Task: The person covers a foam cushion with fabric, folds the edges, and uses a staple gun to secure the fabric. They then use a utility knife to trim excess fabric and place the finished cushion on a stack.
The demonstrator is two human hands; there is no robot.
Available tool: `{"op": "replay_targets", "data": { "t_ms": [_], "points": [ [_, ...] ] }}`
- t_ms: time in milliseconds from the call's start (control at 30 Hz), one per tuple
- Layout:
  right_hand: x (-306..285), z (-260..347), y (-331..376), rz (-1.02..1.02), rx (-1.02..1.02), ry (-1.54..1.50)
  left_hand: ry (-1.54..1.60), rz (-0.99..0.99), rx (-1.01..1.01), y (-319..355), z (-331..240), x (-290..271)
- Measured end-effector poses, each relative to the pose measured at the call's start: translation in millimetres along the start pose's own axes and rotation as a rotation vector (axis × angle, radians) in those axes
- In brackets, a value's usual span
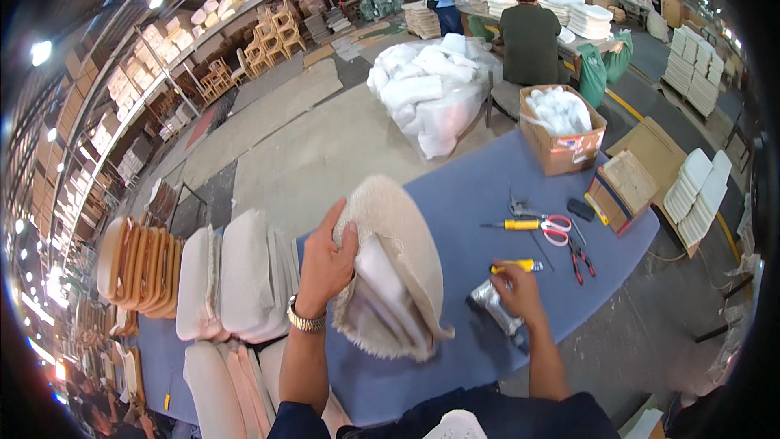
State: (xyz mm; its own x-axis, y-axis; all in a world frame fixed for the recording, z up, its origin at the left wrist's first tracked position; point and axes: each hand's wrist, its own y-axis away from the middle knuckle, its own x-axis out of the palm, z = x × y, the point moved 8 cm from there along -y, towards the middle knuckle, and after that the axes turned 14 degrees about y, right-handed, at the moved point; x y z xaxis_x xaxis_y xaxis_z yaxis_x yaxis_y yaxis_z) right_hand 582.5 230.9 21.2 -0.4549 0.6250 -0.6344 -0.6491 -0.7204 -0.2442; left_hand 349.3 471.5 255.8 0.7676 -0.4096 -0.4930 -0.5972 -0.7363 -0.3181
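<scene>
The left hand [329,256] has its grip clamped on the rim of a beige cover [406,236], tilted above the middle of the desk [471,183]. The right hand [520,297], fingers bent, meets a yellow tool [526,265] beside a silver tool [490,301] toward the near edge; whether its grip holds either cannot be told. Scissors [556,230] and pliers [578,262] lie toward the right end.
</scene>
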Motion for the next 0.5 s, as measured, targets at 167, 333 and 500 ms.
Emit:
{"op": "replay_targets", "data": {
  "t_ms": [167,333,500],
  "points": [
    [-67,160,-16,-0.250,-0.306,-0.085,0.115,-0.143,0.342,112,-74,-50],
    [-40,259,-8,-0.253,-0.471,-0.409,0.141,-0.150,0.133,193,-27,-29],
    [32,245,9,-0.209,-0.355,-0.452,0.305,-0.102,-0.049,224,25,31]
  ]
}}
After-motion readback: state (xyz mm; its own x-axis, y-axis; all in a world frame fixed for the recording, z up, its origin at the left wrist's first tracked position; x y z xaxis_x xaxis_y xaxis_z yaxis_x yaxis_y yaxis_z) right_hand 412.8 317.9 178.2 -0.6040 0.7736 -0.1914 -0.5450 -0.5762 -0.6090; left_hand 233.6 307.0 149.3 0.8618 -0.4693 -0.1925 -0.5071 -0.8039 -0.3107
